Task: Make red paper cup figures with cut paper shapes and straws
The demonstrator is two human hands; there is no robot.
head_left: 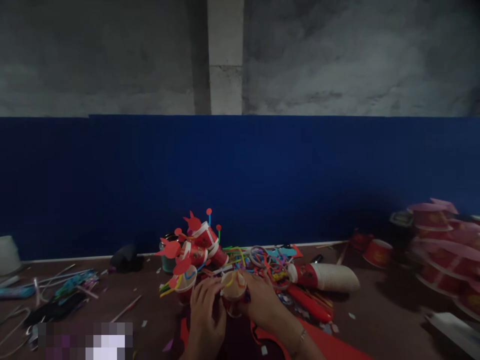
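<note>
Between my two hands a red-and-white paper cup (233, 296) stands with its open mouth towards me. A bent yellow strip and a small red piece show inside it. My left hand (205, 309) curls round the cup's left side. At the right rim, my right hand (262, 301) grips the cup, its fingertips partly hidden. Just left of my left hand is another paper cup (184, 286) with a red paper disc and coloured stems. Behind it lie more decorated cups (195, 253) bearing red paper cutouts and thin stems with round red ends.
A row of nested paper cups (326, 277) lies on its side at right, near a long red object (311, 302). Coloured stems and scraps (258, 257) are heaped behind my hands. Red paper (330, 345) lies in front. Stacked red cups (444, 250) stand far right, before the blue wall panel (262, 175).
</note>
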